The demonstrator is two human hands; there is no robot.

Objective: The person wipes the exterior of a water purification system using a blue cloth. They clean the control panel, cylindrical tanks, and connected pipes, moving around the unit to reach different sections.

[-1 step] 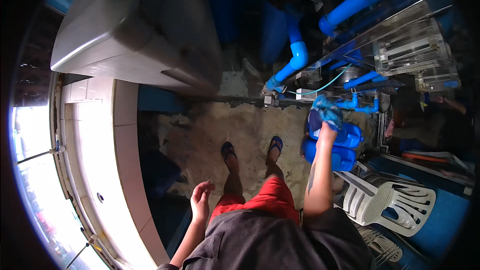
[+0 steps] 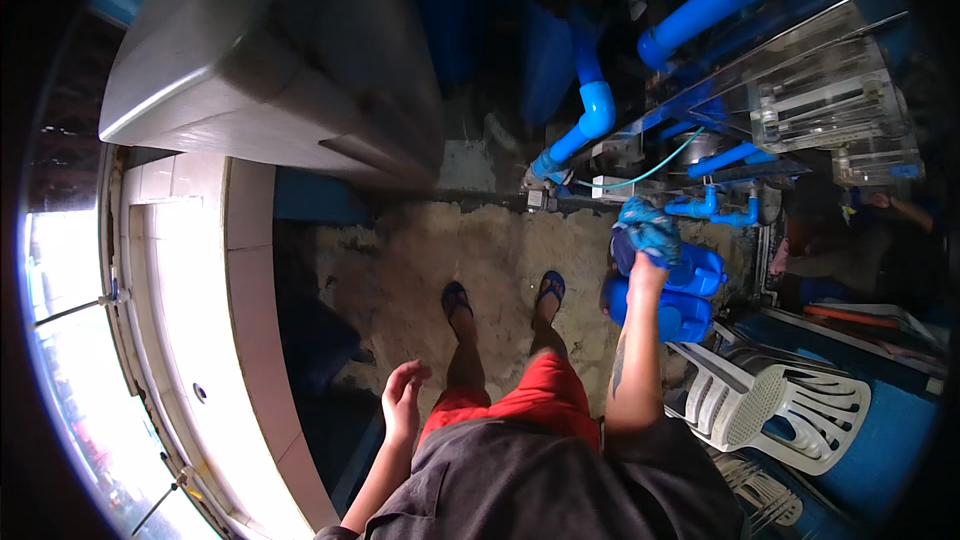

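My right arm stretches forward to the right, and my right hand is closed around a bunched blue cloth with light and dark patches. The cloth covers most of my fingers. Right below it on the floor are two blue plastic jugs, partly hidden by my hand and forearm. Whether the cloth touches them I cannot tell. My left hand hangs in the air beside my red shorts, with loosely bent fingers and nothing held.
Blue pipes run along the far right, near clear plastic boxes. White plastic chairs stand at the right. A large grey tank-like body fills the far left, above a tiled ledge. Another person's arm shows at the right edge.
My right hand has shifted slightly left and nearer to me, carrying the blue cloth. My left hand stays in place.
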